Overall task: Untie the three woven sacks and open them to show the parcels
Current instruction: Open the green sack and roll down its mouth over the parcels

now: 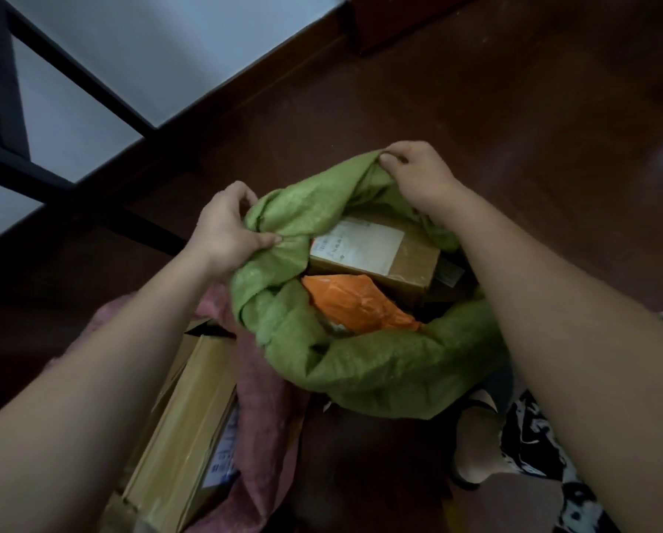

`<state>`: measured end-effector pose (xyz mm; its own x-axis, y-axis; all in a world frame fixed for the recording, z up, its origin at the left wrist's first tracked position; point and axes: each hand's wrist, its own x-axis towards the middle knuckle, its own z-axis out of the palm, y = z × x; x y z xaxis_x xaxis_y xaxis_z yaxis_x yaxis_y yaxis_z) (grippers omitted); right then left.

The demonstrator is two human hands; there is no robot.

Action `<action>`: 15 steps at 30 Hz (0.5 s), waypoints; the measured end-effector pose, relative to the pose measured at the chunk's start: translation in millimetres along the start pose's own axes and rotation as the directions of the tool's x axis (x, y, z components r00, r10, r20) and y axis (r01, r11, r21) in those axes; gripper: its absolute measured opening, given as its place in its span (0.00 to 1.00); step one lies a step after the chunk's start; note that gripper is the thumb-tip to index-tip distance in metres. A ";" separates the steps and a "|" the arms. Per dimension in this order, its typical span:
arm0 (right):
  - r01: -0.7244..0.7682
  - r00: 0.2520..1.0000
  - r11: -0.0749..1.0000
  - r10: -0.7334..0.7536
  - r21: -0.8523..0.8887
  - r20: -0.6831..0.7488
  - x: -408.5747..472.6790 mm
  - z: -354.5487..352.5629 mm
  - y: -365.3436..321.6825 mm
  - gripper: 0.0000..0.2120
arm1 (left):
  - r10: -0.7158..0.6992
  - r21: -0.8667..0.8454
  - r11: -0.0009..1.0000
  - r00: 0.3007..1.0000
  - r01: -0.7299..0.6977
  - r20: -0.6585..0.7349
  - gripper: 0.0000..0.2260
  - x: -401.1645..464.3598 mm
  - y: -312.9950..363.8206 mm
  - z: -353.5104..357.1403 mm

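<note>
The fingers of the left hand (228,228) are curled into a bunch of the green sack (360,363) at the left side of its mouth, thumb pressed on top of the fold. The right hand (418,175) pinches the far edge of the same rim, its fingers tucked under the cloth, so both hands are clenched on the sack and spreading it apart.

The sack sits on the dark floor (514,109) with its rim rolled down in a thick ring. Inside I can see a brown box (410,263) with a white label, and an orange plastic parcel (357,302) lying against it nearer the person. This one looks all but open.

Just to the left, touching the green sack, a pink sack (260,409) lies already opened, with a long cardboard box (183,425) showing. I cannot make out a third sack.

The risks, as I judge them: the bunched fold under the left hand could flop back over the orange parcel once let go, hiding it again. Pulling hard on the far rim might tip the sack towards the person and spill the box out. The green cloth could also slump across the pink sack's mouth.
</note>
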<state>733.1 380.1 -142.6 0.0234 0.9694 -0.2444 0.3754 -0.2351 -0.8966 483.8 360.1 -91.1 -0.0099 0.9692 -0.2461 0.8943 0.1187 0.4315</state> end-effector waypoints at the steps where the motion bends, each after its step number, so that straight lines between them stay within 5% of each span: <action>1: -0.063 0.997 0.996 0.066 0.060 -0.042 2.4 -0.3 3.1 0.14 | 0.022 0.045 0.999 0.999 -0.020 -0.045 0.18 -1.2 -6.6 1.2; 3: -0.170 0.981 0.972 0.183 0.159 -0.068 4.7 0.1 7.1 0.17 | 0.033 0.022 0.999 0.991 -0.030 -0.127 0.13 -7.3 -16.4 5.9; 6: -0.247 0.961 0.936 0.270 0.250 -0.060 6.9 1.6 5.7 0.16 | -0.151 -0.314 0.942 0.984 0.116 -0.089 0.08 -18.4 -18.4 15.4; 9: -0.303 0.934 0.867 0.352 0.397 -0.055 8.5 3.0 2.6 0.08 | -0.442 -0.711 0.596 0.892 0.373 0.098 0.08 -21.4 -10.7 16.5; 11: -0.334 0.915 0.832 0.399 0.444 -0.060 9.7 2.9 2.4 0.07 | -0.483 -0.828 0.375 0.851 0.416 0.208 0.10 -21.0 -5.2 11.8; 13: -0.354 0.902 0.810 0.428 0.467 -0.059 10.4 3.3 1.6 0.10 | -0.415 -0.812 0.408 0.877 0.418 0.243 0.07 -23.0 -0.8 7.6; 15: -0.365 0.891 0.789 0.450 0.495 -0.059 9.5 3.8 -0.4 0.14 | -0.303 -0.624 0.682 0.924 0.382 0.234 0.11 -24.7 0.7 5.2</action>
<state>729.6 389.1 -145.9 0.2449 0.7622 -0.5992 -0.1708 -0.5744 -0.8005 487.0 335.1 -89.2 -0.1759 0.8089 -0.5610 0.3270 0.5856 0.7417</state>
